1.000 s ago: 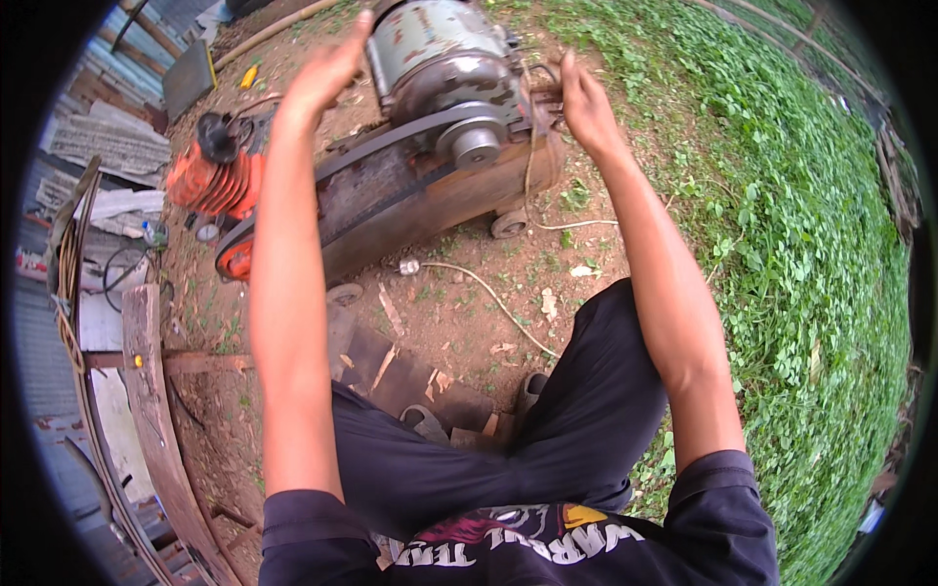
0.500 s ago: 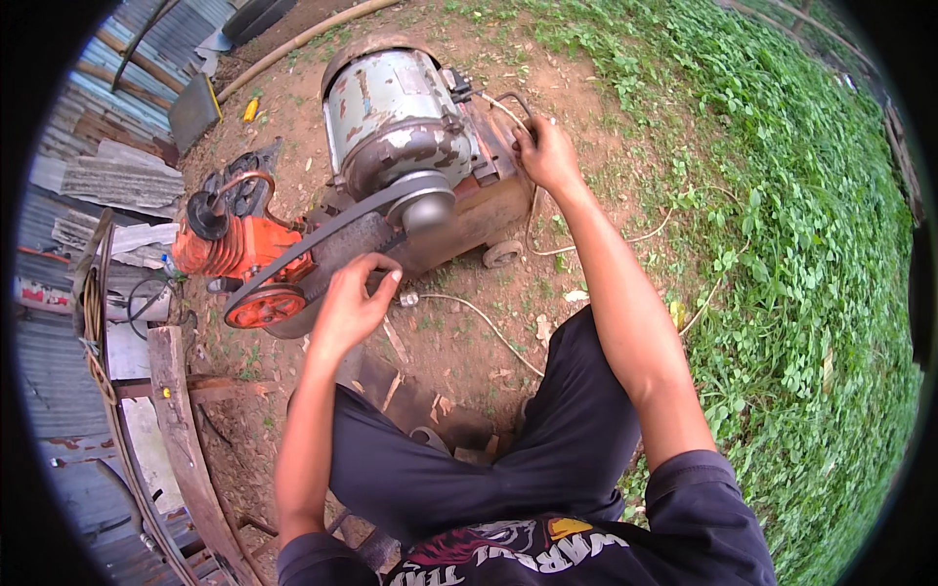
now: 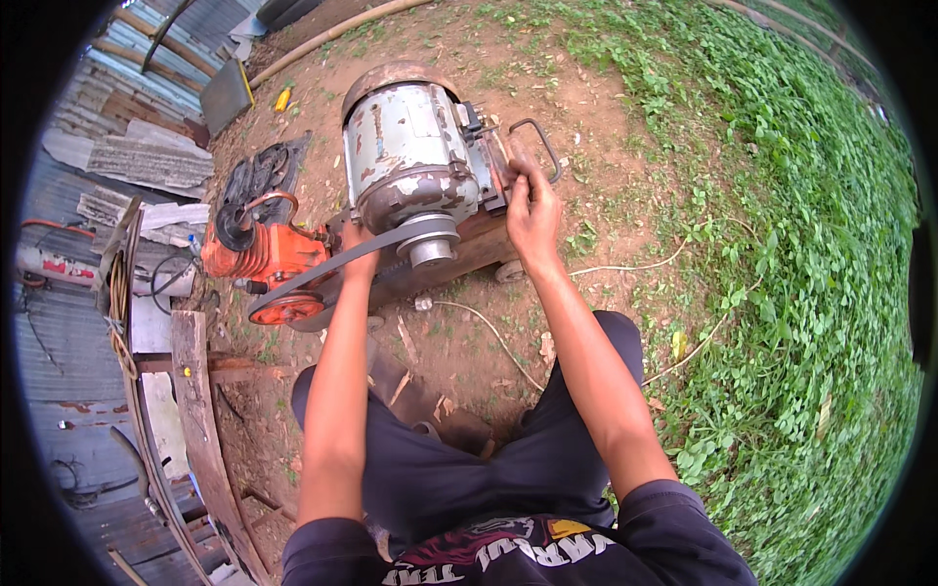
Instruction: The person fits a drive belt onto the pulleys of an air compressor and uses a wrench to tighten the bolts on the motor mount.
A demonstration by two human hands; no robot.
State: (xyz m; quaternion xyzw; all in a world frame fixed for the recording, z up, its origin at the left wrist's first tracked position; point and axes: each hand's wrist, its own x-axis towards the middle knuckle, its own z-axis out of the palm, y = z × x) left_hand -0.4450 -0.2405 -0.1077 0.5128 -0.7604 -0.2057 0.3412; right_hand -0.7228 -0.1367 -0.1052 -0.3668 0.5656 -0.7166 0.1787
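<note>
A worn grey electric motor [image 3: 403,146] stands on a rusty tank [image 3: 469,244]. A black drive belt [image 3: 342,259] runs from the motor's pulley [image 3: 430,242] to the red flywheel [image 3: 286,307] of an orange compressor pump [image 3: 278,252]. My left hand [image 3: 360,252] reaches behind the belt, beside the motor's lower left; its fingers are mostly hidden. At the motor's right side, my right hand [image 3: 534,217] is at the edge of the mounting plate [image 3: 493,174], fingers stretched upward and partly blurred. It appears open, close to the bent metal handle [image 3: 547,146].
A pale cable [image 3: 498,337] curves over the dirt toward the grass [image 3: 762,273] on the right. Wooden boards [image 3: 200,420] and corrugated sheets [image 3: 59,352] line the left side. A yellow bottle [image 3: 282,100] lies beyond the pump.
My left hand has moved forward from in front of the belt to behind it. My right hand has come back from the handle to the plate. The pulley, blurred before, now shows its grooves.
</note>
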